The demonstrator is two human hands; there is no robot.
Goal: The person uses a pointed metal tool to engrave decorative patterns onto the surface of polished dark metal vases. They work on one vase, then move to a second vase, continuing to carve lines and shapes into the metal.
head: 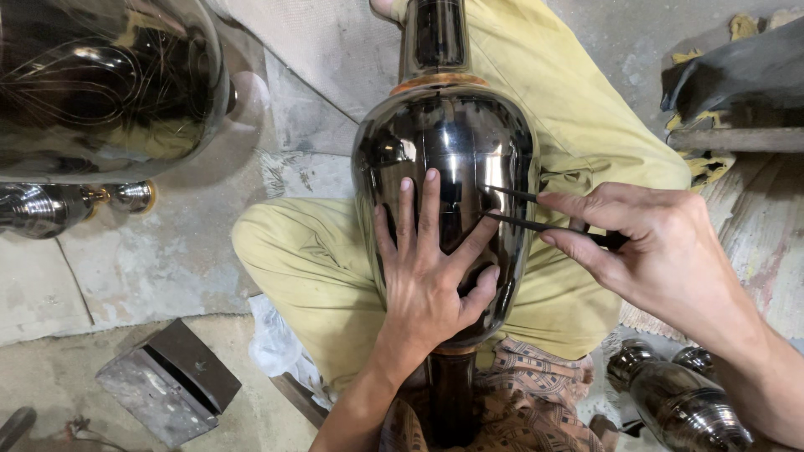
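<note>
A dark, glossy metal vase (456, 138) lies lengthwise across my lap, its narrow neck pointing away from me. My left hand (431, 272) rests flat on its belly with the fingers spread. My right hand (662, 247) pinches a thin two-pronged metal tool (536, 213), like a divider. Both of its tips touch the vase's surface just right of my left fingers. My legs in yellow-green trousers (301, 259) are folded under the vase.
A large engraved dark vase (100, 84) fills the upper left, with a smaller shiny piece (50, 208) under it. Another small vase (678, 402) lies at the lower right. A grey metal block (167, 381) sits on the concrete floor at lower left.
</note>
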